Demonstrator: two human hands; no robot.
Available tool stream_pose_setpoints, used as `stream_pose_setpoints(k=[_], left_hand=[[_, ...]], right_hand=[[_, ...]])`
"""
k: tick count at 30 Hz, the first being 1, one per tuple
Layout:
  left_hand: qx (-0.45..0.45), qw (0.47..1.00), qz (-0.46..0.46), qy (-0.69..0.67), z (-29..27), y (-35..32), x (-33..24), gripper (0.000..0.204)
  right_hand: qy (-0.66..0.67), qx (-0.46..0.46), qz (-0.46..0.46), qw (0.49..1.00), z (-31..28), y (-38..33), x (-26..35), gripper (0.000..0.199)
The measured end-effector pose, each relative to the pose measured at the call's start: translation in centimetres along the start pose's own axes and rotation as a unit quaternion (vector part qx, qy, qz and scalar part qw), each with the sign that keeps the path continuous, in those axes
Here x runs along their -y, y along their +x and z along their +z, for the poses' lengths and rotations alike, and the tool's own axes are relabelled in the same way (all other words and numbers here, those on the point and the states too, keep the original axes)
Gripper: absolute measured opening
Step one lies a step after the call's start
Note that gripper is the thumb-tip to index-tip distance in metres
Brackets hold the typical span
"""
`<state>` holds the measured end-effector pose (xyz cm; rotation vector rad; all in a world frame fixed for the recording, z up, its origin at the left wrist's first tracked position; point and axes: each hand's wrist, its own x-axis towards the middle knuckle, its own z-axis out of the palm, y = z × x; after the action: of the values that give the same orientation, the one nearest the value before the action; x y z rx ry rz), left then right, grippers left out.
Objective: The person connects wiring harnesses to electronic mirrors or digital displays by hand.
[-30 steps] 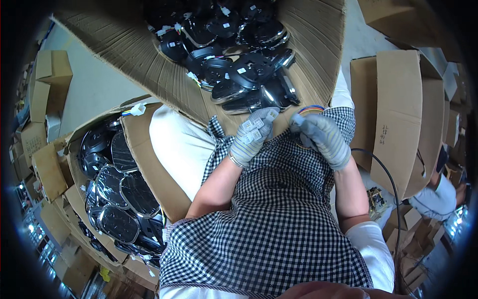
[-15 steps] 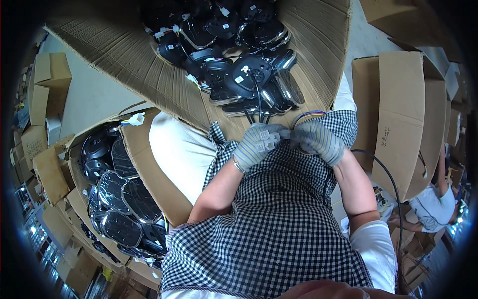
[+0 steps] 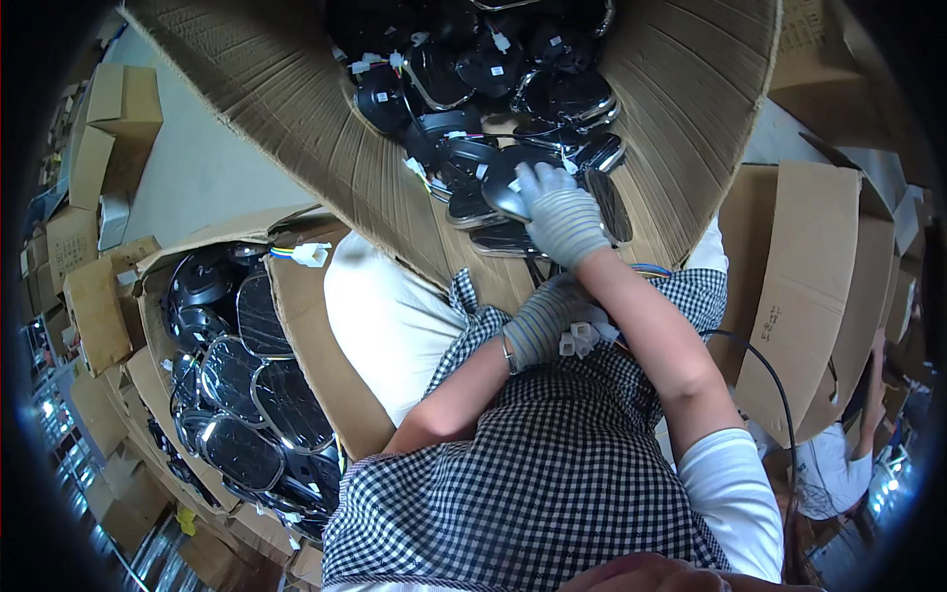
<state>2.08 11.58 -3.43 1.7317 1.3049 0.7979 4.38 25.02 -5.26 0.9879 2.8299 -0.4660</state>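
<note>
My right hand [image 3: 564, 215], in a striped grey glove, reaches into the large carton ahead. Its fingers grip the side of a black rounded unit [image 3: 507, 184] with a glossy housing. My left hand [image 3: 546, 321], gloved alike, stays low over my lap, closed around black cables [image 3: 536, 272] that run up toward the units. White plug connectors [image 3: 580, 339] stick out beside its fingers; its fingertips are partly hidden behind my right forearm. More black units [image 3: 493, 65] with white plugs lie heaped in the same carton.
The large carton [image 3: 681, 148] opens toward me. At left, another carton [image 3: 316, 345] holds several glossy black units [image 3: 237, 452]. Coloured wires [image 3: 651, 270] lie by my right thigh, and a black cable [image 3: 779, 380] hangs at right. Open cartons [image 3: 814, 286] and another person [image 3: 834, 469] are farther right.
My right hand has left the connectors at my lap and moved forward onto a black unit in the carton. My left hand has lowered slightly, still with the cables. The view has shifted.
</note>
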Motion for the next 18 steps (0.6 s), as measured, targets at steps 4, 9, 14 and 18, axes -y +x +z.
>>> stream_pose_setpoints(k=[4,9,14,18], left_hand=[[0.024,0.988,-0.071,-0.135,1.7,-2.0,0.9,0.025],[0.115,0.990,-0.034,-0.075,-0.1,-1.0,-0.3,0.018],[0.144,0.976,-0.116,-0.115,1.9,-1.3,1.8,0.020],[0.145,0.969,-0.155,0.125,2.0,-0.9,2.5,0.023]], right_hand=[[0.703,-0.032,0.117,0.701,-2.0,-2.4,-1.5,0.063],[0.854,0.053,0.135,0.499,-1.8,-4.4,-2.3,0.058],[0.701,0.085,0.152,0.692,-2.4,-8.1,-3.8,0.054],[0.534,0.122,0.055,0.835,-7.0,-14.6,-3.5,0.044]])
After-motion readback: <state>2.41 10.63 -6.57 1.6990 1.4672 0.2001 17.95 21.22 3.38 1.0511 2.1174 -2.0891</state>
